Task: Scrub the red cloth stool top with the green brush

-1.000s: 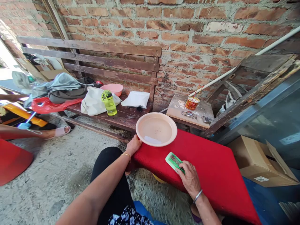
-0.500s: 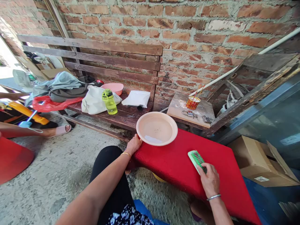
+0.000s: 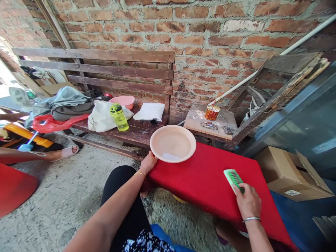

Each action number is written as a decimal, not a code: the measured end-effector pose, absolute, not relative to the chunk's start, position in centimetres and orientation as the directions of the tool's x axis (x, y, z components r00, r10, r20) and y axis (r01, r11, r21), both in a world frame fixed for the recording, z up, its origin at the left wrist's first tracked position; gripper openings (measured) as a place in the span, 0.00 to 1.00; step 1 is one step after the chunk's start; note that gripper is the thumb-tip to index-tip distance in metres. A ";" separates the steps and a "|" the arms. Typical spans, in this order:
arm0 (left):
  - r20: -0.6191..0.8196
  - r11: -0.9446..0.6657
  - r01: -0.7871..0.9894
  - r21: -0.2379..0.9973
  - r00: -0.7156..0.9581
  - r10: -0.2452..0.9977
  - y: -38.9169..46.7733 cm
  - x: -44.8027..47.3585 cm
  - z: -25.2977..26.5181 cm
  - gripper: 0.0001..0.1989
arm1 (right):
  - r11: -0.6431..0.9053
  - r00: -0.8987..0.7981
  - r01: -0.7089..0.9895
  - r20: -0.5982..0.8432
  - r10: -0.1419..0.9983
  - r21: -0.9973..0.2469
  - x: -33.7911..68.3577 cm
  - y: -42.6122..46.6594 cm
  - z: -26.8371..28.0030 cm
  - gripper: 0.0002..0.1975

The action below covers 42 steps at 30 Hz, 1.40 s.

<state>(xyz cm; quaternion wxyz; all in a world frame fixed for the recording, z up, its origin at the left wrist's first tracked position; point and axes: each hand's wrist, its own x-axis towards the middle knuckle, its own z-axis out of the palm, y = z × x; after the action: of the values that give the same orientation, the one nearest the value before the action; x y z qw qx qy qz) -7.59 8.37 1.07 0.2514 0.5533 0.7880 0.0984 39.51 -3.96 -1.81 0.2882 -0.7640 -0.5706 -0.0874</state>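
My right hand (image 3: 248, 201) is wrapped around a scrub brush (image 3: 233, 179) with a pale green body and darker green bristles. The brush is over the right part of a red cloth (image 3: 210, 175) that covers a low table; whether it touches the cloth I cannot tell. At the cloth's left corner my left hand (image 3: 148, 162) grips the edge, its fingers partly hidden. Just beyond that hand stands a round, cream-coloured basin (image 3: 173, 143) with water in it.
Behind is a wooden bench (image 3: 136, 133) with a green water bottle (image 3: 119, 117), a white bag (image 3: 99, 117) and a pink basin (image 3: 124, 101). A small board (image 3: 194, 117) bears a red cup (image 3: 212, 113) and padlocks. A cardboard box (image 3: 288, 175) sits right. Another person's leg (image 3: 28, 148) shows left.
My right hand has moved to the right across the red cloth with the brush. My left hand keeps its place at the cloth's corner. The view has shifted slightly.
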 end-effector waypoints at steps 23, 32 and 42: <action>-0.307 0.387 0.811 0.438 -0.270 0.913 8.5 -7.4 1.3 0.24 | 0.017 0.191 0.905 0.442 0.877 -0.425 34.1 -1.0 -1.7 0.32; -0.301 0.377 0.809 0.451 -0.259 0.918 8.5 -7.7 1.0 0.24 | 0.148 0.129 0.848 0.469 0.874 -0.508 32.3 -2.0 -1.5 0.28; -0.302 0.385 0.812 0.439 -0.270 0.914 8.5 -7.6 1.1 0.25 | 0.215 0.021 0.866 0.462 0.886 -0.451 30.6 -1.3 -2.0 0.27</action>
<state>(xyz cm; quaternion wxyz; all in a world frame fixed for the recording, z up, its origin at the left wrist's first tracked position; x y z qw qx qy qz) -7.57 8.48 1.13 0.2590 0.5458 0.7908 0.0987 30.64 -1.30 -2.01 0.3438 -0.6262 -0.6996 0.0149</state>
